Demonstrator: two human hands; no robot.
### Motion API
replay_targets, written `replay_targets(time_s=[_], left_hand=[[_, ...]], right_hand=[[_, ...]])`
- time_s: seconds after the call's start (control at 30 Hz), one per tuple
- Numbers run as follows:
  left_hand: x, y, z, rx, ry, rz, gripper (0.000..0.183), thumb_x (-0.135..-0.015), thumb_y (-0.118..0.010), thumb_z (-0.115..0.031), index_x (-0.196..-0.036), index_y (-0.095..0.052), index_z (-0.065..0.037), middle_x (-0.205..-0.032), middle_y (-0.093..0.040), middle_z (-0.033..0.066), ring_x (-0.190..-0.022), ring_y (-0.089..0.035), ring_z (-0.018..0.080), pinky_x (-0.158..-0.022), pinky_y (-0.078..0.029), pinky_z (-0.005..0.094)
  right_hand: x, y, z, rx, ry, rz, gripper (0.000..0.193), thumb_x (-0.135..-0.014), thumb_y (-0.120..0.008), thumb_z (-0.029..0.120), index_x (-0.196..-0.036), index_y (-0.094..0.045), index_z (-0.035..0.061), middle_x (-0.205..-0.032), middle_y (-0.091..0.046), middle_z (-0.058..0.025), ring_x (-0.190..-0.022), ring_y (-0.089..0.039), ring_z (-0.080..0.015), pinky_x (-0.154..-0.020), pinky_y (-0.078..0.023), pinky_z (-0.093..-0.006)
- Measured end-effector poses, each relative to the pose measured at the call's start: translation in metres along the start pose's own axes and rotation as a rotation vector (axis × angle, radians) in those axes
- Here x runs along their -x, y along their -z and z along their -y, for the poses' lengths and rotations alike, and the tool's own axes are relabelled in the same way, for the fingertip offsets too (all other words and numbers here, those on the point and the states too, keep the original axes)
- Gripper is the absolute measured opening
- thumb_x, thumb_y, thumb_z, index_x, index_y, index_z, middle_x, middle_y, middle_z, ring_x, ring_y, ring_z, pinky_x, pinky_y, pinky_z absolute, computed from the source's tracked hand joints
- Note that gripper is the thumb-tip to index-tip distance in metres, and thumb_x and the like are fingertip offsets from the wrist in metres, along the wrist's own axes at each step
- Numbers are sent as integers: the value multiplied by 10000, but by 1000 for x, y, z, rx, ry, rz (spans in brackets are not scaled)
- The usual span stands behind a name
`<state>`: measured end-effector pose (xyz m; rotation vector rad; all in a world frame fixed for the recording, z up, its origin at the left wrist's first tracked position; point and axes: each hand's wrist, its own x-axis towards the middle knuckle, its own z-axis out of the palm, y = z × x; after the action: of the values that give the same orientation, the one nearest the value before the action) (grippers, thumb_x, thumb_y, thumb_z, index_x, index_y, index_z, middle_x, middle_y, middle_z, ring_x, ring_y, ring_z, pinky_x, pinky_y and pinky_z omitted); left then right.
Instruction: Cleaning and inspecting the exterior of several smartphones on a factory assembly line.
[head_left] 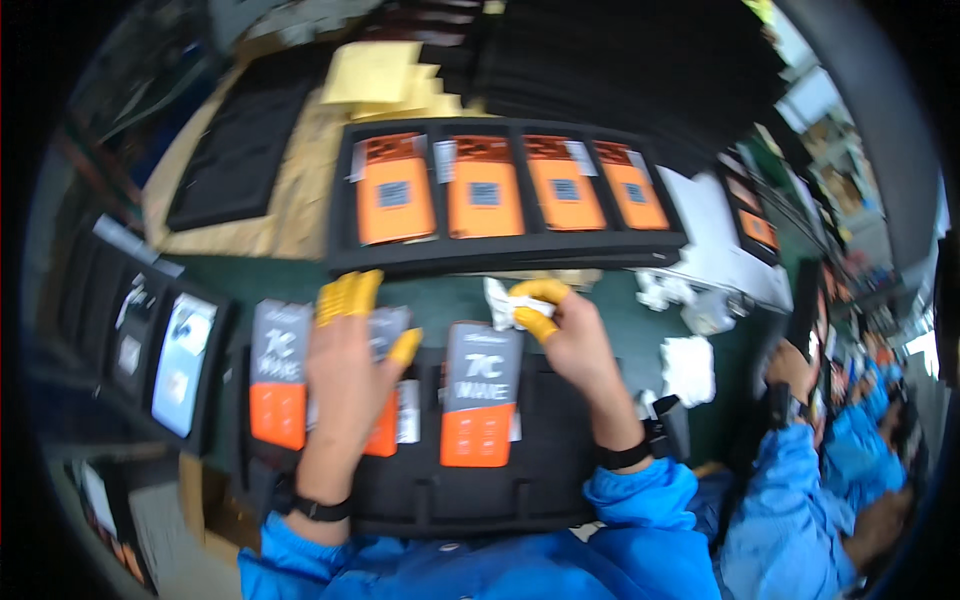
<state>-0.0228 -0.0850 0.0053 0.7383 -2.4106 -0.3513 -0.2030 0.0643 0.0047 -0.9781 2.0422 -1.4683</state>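
My left hand (345,350), with yellow covers on its fingertips, lies spread over a flat grey-and-orange phone-sized piece (383,436) in a black foam tray (400,497). The hand hides much of that piece. On either side lie a similar piece (278,375) at the left and another (478,395) to the right, both with grey tops and orange lower ends. My right hand (572,335), also in yellow fingertip covers, pinches a crumpled white wipe (503,304) above the tray's far right edge. Blur softens the fingers.
Beyond my hands, another black tray (505,255) holds several orange-and-dark phone-sized pieces (485,187). A tray with a light-blue-screened phone (185,362) stands left. Crumpled white wipes (665,290) lie right. Yellow sheets (370,75) are stacked behind. A co-worker's hand (790,372) is close at right.
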Motion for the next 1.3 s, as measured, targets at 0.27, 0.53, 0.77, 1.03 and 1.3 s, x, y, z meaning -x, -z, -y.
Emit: replay_targets(time_s=[0.27,0.53,0.77,1.03,1.3], left_hand=[[5,19,-17,129,-110,-30,415,-706,-711,-55,-1098,-579,-15,-1137,-585,153,-1114,-522,336,-975,-383,421],[51,38,-64,84,-534,661,629,-655,-754,-282,-1205,-528,-78,-1312,-452,131,-1242,-388,317,-1069,-167,563],[75,31,-55,12,-487,660,564,-706,-704,-205,-1225,-519,-82,-1284,-476,132,-1229,-399,321,-1058,-191,559],[68,15,-57,43,-627,522,388,-785,-520,-134,-1166,-594,-116,-1091,-594,118,-1156,-502,286,-1052,-229,561],[95,18,-39,57,-548,419,317,-782,-623,-244,-1051,-641,-76,-938,-647,87,-1046,-592,210,-1053,-221,572]], right_hand=[[70,231,-5,350,75,-1011,204,-837,-621,67,-1023,-594,-11,-787,-628,-74,-651,-601,-128,-551,-477,-222],[47,287,-50,857,-178,-731,147,-753,-644,18,-896,-659,-13,-675,-637,-110,-592,-608,-163,-550,-462,-283],[39,269,-35,931,-146,-613,191,-694,-627,-43,-883,-647,-36,-809,-621,-251,-779,-636,-351,-677,-491,-380],[70,303,-40,948,-78,-852,216,-788,-684,165,-945,-653,19,-715,-632,-92,-574,-553,-141,-549,-449,-266],[62,-8,16,779,501,120,422,-643,-606,-8,-1065,-607,7,-1006,-573,-171,-876,-582,-331,-800,-496,-372]])
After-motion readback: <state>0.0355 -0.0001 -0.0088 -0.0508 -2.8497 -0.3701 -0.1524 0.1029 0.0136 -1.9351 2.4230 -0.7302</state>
